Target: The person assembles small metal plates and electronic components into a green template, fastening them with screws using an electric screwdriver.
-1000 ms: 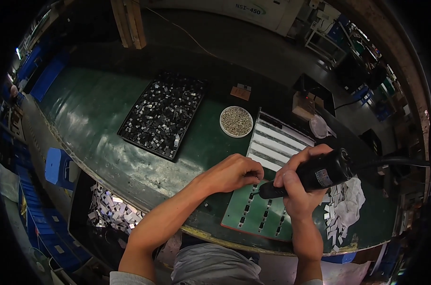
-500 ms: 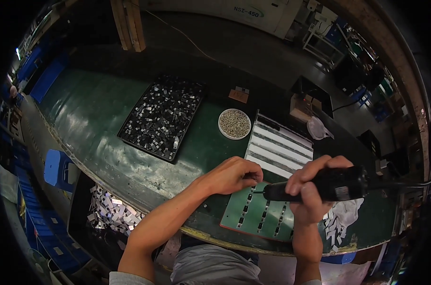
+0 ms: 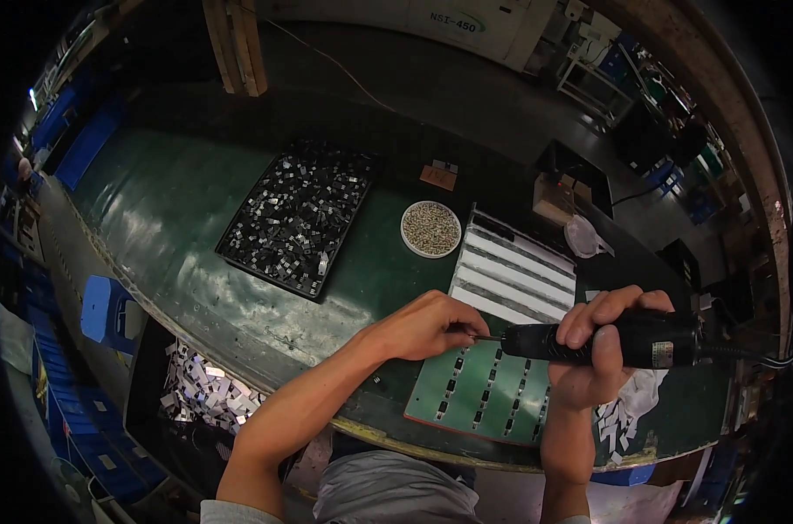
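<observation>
A black electric screwdriver (image 3: 545,341) lies nearly level in my right hand (image 3: 599,349), whose fingers wrap round its body. Its thin bit points left and reaches the fingertips of my left hand (image 3: 427,326). Those fingers are pinched together by the bit's tip; whatever sits between them is too small to make out. Under both hands is a green board (image 3: 431,384) with several rows of small black parts with metal ends (image 3: 483,394). My right hand and forearm hide part of its right side.
Beyond the board lie white strips (image 3: 514,271) and a round dish of small metal screws (image 3: 430,229). A black tray of small black parts (image 3: 296,218) stands left. White pieces (image 3: 617,424) lie right; a bin of metal pieces (image 3: 206,384) sits below the table's left edge.
My right hand has moved the screwdriver slightly right and up, so its bit now meets my left fingertips. My left hand has shifted only a little, still pinched.
</observation>
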The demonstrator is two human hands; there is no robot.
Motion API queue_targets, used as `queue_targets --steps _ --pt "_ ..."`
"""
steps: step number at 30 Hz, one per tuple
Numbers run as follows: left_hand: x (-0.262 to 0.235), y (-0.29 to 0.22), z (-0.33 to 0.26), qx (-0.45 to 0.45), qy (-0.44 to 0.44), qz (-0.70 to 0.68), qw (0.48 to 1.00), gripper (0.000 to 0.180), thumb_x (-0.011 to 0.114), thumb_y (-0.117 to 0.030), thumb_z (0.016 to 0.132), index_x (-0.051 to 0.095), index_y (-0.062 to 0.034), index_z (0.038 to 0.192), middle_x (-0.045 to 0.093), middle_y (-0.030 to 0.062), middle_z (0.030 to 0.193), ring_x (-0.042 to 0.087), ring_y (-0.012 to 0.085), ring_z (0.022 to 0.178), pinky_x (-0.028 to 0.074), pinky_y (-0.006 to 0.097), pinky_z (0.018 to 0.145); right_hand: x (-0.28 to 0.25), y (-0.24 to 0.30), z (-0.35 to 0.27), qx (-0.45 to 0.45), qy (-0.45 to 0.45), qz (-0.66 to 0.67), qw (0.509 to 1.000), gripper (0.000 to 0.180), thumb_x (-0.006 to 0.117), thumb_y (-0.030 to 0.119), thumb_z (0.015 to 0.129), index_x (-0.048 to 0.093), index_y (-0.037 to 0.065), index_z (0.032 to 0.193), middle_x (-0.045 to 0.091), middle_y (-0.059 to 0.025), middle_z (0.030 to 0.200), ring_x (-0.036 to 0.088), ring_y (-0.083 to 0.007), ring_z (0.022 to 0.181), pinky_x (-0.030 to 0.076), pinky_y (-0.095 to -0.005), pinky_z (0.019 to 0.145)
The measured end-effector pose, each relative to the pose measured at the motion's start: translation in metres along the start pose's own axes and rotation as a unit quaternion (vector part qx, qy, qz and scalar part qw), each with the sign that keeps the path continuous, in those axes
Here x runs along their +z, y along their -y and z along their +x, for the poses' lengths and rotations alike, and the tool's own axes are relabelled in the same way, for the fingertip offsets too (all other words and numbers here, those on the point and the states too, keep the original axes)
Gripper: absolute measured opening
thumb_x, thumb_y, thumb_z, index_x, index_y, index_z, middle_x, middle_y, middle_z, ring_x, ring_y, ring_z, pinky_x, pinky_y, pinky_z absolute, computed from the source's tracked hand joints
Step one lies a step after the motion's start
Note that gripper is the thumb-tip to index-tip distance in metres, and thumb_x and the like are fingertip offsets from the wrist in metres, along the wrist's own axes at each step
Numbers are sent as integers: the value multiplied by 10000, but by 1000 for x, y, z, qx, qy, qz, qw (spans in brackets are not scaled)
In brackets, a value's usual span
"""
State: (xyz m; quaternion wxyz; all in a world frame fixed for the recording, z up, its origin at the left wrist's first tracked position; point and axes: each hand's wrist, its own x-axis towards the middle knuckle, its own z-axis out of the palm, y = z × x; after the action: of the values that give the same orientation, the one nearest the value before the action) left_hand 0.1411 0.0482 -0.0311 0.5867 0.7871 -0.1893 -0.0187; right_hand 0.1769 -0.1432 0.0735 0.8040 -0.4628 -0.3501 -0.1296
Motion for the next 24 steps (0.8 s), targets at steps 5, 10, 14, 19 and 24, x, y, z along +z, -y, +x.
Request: queue_targets --steps 5,10,14,19,24 --pt "0 1 -1 8 5 -8 1000 226 725 -11 870 735 5 1096 750 156 1000 737 284 942 572 366 804 -3 1 1 2 -12 39 999 531 589 -53 841 374 69 1310 560 -155 935 606 -180 624 591 -348 562" --pt "-2 -6 0 -27 24 -16 999 269 706 -1 887 726 2 1155 758 171 1047 741 294 983 576 362 853 -3 0 0 17 -10 36 999 545 613 -54 843 381 74 1319 567 -158 944 606 -182 640 592 -344 575" --pt "0 -3 1 -11 19 -11 1000 286 687 13 900 714 4 1184 758 174 1071 740 290 1022 578 364 881 -2 2 -2 32 -11 23 999 562 638 -68 829 391 71 1315 574 -162 956 606 -181 652 590 -337 588" --pt "0 -2 1 -16 -10 -12 1000 286 668 1 925 691 10 1210 760 171 1070 738 286 1044 581 355 886 4 3 -1 58 -14 -58 997 593 664 -95 802 407 69 1311 612 -158 914 606 -173 645 568 -302 604" --pt "2 -4 0 -19 -17 11 1000 237 678 -59 945 695 13 1170 762 165 1017 749 277 970 581 353 833 -12 -5 2 87 -26 -107 990 558 666 -82 815 433 47 1305 622 -145 938 612 -153 659 545 -274 602"
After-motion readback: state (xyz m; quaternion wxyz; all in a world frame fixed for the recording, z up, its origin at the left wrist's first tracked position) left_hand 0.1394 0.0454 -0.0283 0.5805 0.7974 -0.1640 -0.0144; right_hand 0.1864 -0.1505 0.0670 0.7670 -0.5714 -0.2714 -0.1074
